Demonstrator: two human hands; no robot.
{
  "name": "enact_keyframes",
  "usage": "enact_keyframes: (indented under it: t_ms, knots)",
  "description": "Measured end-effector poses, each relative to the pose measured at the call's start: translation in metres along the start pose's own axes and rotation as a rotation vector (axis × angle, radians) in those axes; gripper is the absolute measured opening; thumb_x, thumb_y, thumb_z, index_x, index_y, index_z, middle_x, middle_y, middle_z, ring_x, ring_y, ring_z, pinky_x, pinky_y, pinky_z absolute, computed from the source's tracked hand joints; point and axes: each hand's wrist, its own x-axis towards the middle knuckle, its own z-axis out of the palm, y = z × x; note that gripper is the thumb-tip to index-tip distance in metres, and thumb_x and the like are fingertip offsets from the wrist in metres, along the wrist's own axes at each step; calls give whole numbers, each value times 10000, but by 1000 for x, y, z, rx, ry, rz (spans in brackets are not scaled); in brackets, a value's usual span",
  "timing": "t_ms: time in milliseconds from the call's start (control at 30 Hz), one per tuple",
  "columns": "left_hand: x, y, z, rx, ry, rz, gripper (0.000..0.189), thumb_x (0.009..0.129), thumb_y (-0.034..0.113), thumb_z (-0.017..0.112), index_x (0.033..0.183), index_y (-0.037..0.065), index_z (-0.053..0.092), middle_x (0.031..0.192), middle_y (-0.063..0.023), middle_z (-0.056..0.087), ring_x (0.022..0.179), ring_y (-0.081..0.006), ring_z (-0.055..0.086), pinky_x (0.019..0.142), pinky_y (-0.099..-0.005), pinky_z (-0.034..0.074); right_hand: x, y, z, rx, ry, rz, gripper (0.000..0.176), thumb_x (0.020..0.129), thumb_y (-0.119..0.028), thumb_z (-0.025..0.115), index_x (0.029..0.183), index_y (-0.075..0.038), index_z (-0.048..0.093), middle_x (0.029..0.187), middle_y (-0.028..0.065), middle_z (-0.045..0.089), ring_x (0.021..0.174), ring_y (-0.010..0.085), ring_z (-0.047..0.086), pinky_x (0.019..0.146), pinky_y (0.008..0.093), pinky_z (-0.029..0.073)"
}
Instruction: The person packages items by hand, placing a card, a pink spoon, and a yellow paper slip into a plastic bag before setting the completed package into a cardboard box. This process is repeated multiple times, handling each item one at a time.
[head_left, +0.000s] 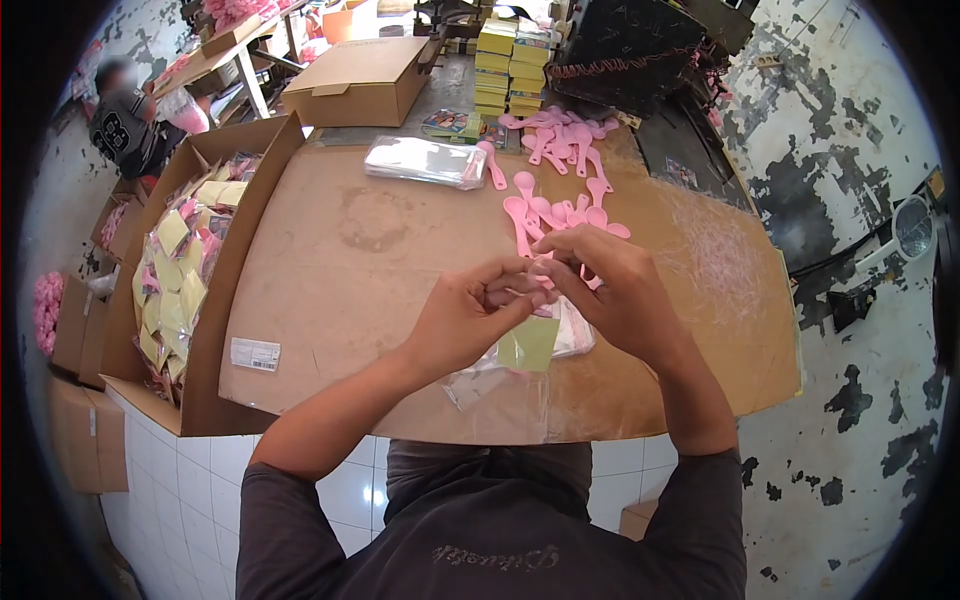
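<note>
Above the front part of the cardboard-covered table [330, 290], my left hand [477, 308] and my right hand [612, 283] meet at the fingertips. Both have their fingers pinched at a clear plastic bag whose edges are hard to make out. A pale green card [530, 343] hangs just below the fingers, seemingly inside the bag. Under it lie more clear bags [573, 335] and a loose flat one [478, 386]. Pink plastic spoons [516, 212] are scattered just beyond my hands, with another pile [575, 135] farther back.
A stack of clear bags [425, 162] lies at the back. An open box [270, 150] of filled packets stands left; a closed box [355, 80] is behind. Yellow card stacks [510, 65] stand at the back. Another person [130, 120] sits at far left.
</note>
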Motion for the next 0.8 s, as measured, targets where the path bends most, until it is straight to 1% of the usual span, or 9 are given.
enact_keyframes:
  t_ms: [100, 200, 267, 367, 500, 567, 600, 700, 800]
  knots:
    - [2, 1, -4, 54, 19, -46, 227, 1041, 57, 607, 1232, -51, 666, 1041, -103, 757, 997, -127, 722, 847, -263, 589, 3, -3, 3, -110, 119, -35, 157, 876, -64, 728, 1023, -53, 674, 984, 74, 660, 836, 260, 665, 705, 385, 513]
    - [2, 5, -3, 107, 40, -15, 227, 1044, 59, 600, 1228, -57, 668, 1033, -107, 761, 952, -131, 728, 826, -264, 592, 6, -5, 0, -296, 159, -285, 166, 810, -65, 745, 958, -68, 672, 1012, 55, 636, 916, 242, 639, 769, 382, 495]
    - [-2, 4, -1, 207, 64, 6, 229, 1027, 53, 626, 1216, -70, 664, 1006, -112, 763, 917, -139, 734, 793, -266, 593, 6, -10, 5, -381, 123, -314, 174, 771, -87, 754, 917, -63, 661, 1001, 50, 630, 954, 235, 626, 813, 374, 479]
    - [-3, 9, -5, 621, 52, 38, 192, 991, 43, 665, 1148, -64, 691, 910, -103, 776, 808, -120, 737, 705, -254, 573, 6, -12, 11, -499, 84, -358, 191, 736, -124, 754, 880, -51, 653, 988, 57, 624, 992, 226, 613, 861, 372, 461]
    - [-4, 11, -3, 784, 31, 125, 169, 962, 29, 689, 1109, -52, 704, 853, -105, 775, 767, -125, 745, 660, -264, 567, 7, -7, 18, -645, 47, -433, 190, 742, -146, 726, 872, -40, 636, 964, 72, 610, 990, 235, 604, 865, 386, 458]
    - [-5, 7, -5, 878, -27, 139, 187, 964, 30, 691, 1132, -53, 704, 870, -106, 779, 776, -132, 750, 672, -265, 574, 12, -2, 20, -644, 29, -378, 178, 765, -136, 710, 891, -41, 628, 948, 78, 600, 977, 243, 598, 861, 387, 457]
    - [-5, 5, -4, 809, -3, 140, 196, 970, 35, 689, 1144, -52, 705, 877, -106, 781, 782, -132, 751, 681, -264, 577, 14, 0, 20, -642, 19, -349, 171, 777, -131, 702, 901, -42, 624, 939, 81, 596, 971, 247, 595, 860, 387, 457]
    - [-5, 4, -1, 623, 34, 93, 226, 992, 56, 675, 1189, -52, 699, 908, -111, 784, 814, -133, 752, 714, -259, 586, 18, 10, 4, -615, 164, -307, 127, 846, -101, 671, 924, -27, 603, 923, 100, 579, 960, 231, 592, 845, 384, 458]
    - [-3, 8, -3, 426, 30, -18, 256, 1023, 82, 644, 1239, -51, 677, 954, -127, 783, 870, -135, 751, 751, -253, 589, 3, 16, -37, 28, 41, 101, 97, 951, -97, 625, 921, -13, 586, 872, 88, 575, 844, 168, 604, 738, 352, 483]
